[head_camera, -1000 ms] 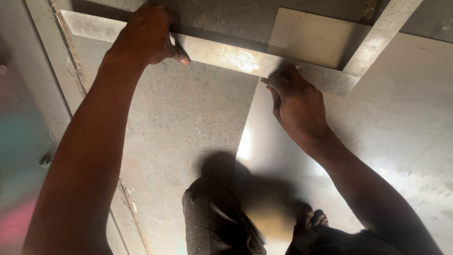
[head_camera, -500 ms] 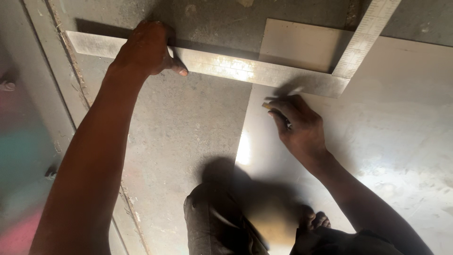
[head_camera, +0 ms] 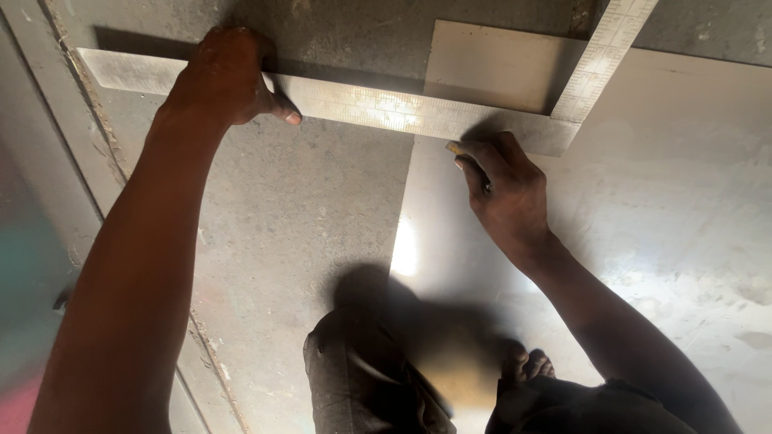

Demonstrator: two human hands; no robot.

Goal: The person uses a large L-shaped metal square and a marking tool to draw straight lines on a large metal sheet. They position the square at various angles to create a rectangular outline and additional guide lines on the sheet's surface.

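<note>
Two hands were in view: the left hand (head_camera: 225, 76) and the right hand (head_camera: 507, 189). There was one steel square (head_camera: 386, 108), made up of two graduated blades meeting at a corner. One metal sheet (head_camera: 643, 209) lay on the floor (head_camera: 281, 209). One thin marking tool (head_camera: 470, 161) showed, and one bare foot (head_camera: 531, 366).

workshop | steel square (head_camera: 378, 108) | metal sheet (head_camera: 643, 201) | concrete floor (head_camera: 297, 209)
</note>
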